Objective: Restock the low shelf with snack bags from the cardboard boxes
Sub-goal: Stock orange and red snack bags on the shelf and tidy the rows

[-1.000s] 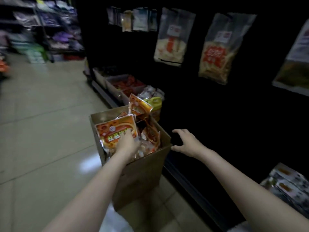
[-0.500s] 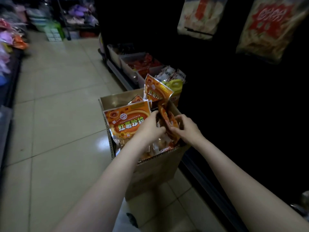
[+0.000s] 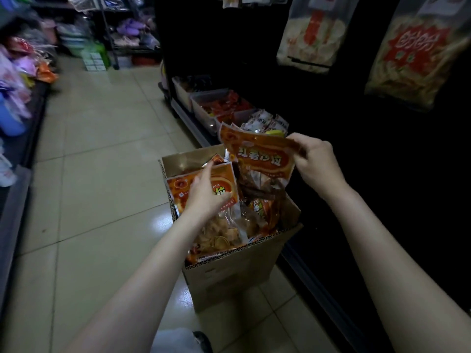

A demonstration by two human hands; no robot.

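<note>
Right grip (image 3: 314, 161) pinching, left grip (image 3: 204, 193) grasping.

A shop aisle. Tiled floor (image 3: 102, 149) left of the hands; dark shelving to their right with hanging snack bags (image 3: 311, 34) above, bins of packets (image 3: 219, 105) beyond, stocked racks (image 3: 122, 34) farther ahead.
</note>
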